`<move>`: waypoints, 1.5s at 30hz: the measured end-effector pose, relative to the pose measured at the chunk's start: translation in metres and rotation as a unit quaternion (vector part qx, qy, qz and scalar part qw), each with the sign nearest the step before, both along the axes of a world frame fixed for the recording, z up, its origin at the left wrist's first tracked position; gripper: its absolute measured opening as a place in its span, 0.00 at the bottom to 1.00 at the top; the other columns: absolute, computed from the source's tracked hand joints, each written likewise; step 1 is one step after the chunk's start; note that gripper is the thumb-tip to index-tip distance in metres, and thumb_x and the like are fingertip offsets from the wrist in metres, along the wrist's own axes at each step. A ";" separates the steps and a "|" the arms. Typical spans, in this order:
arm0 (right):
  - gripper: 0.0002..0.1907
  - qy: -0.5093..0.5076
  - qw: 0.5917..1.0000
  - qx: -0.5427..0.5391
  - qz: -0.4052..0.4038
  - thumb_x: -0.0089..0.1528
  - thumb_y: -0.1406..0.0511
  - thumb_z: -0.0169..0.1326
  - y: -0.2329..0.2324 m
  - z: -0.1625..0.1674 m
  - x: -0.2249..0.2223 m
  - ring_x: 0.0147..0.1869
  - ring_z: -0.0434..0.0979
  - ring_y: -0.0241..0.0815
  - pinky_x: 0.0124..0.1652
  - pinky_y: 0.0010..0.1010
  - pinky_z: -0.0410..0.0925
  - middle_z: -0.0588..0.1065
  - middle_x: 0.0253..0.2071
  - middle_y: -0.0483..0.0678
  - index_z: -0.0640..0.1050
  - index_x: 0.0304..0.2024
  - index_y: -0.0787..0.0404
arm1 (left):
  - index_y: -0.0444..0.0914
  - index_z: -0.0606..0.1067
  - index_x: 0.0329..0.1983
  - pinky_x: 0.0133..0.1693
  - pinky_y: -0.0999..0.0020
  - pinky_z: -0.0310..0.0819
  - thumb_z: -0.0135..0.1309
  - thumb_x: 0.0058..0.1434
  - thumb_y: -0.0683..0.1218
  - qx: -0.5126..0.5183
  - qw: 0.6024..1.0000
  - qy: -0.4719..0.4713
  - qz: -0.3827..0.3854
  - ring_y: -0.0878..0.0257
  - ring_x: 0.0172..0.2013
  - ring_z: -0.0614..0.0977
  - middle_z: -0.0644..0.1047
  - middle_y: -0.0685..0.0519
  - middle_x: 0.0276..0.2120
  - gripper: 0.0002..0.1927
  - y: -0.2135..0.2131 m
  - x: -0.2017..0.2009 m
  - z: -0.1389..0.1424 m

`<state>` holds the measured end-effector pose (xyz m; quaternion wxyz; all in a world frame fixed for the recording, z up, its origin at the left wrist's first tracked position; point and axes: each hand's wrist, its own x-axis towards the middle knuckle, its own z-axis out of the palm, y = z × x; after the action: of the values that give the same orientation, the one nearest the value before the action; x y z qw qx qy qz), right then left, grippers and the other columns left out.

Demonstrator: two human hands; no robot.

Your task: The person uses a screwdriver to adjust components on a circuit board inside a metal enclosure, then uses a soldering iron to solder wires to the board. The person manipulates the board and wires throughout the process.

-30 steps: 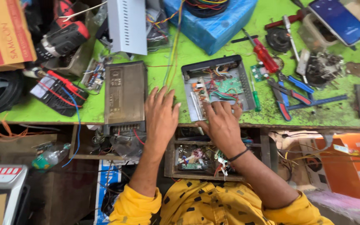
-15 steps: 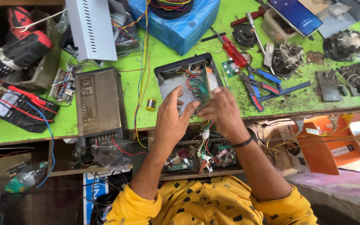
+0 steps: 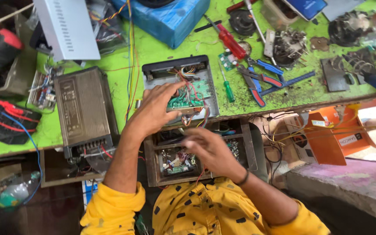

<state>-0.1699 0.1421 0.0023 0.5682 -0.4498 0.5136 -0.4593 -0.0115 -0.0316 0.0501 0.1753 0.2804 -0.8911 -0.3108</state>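
Centrally, an opened grey metal case (image 3: 180,87) sits on the green bench (image 3: 283,95), a green circuit board (image 3: 188,98) with coloured wires (image 3: 192,82) inside. Left hand (image 3: 153,111) rests on the board, fingers spread, pinching nothing clearly. Right hand (image 3: 207,148) hovers blurred over the parts drawer (image 3: 153,165); cannot tell its grip. Board looks light, stiff, fragile at solder joints; best held by edges. Wires are soft and tug easily. Case seems rigid, sharp-rimmed.

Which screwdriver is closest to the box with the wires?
The small green-handled screwdriver, lying just right of the open box. The red-handled screwdriver lies farther up the bench.
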 end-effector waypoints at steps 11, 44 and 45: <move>0.10 0.371 0.898 -0.150 -0.184 0.67 0.67 0.57 -0.006 0.008 -0.049 0.35 0.79 0.39 0.38 0.29 0.71 0.79 0.38 0.51 0.79 0.50 0.64 | 0.44 0.54 0.76 0.62 0.55 0.67 0.68 0.53 0.42 0.075 0.992 0.103 0.019 0.49 0.58 0.74 0.70 0.44 0.60 0.50 -0.010 0.001 -0.018; 0.21 0.500 0.806 -0.272 -0.163 0.61 0.62 0.62 -0.042 0.016 -0.037 0.58 0.74 0.54 0.56 0.45 0.66 0.75 0.54 0.55 0.75 0.55 0.60 | 0.44 0.59 0.76 0.54 0.48 0.69 0.66 0.54 0.45 0.012 0.990 -0.133 0.038 0.41 0.47 0.80 0.80 0.38 0.40 0.46 -0.021 -0.010 -0.019; 0.25 0.519 0.795 -0.280 -0.143 0.59 0.62 0.63 -0.049 0.018 -0.038 0.60 0.72 0.56 0.57 0.47 0.64 0.74 0.56 0.56 0.74 0.57 0.61 | 0.45 0.60 0.75 0.53 0.48 0.69 0.67 0.54 0.45 0.016 0.989 -0.144 0.038 0.41 0.48 0.79 0.80 0.38 0.41 0.46 -0.021 -0.011 -0.018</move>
<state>-0.2080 0.0936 0.0200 -0.0064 -0.6815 0.6392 -0.3563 -0.0230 -0.0529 0.0322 0.0527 0.3582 -0.8908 -0.2746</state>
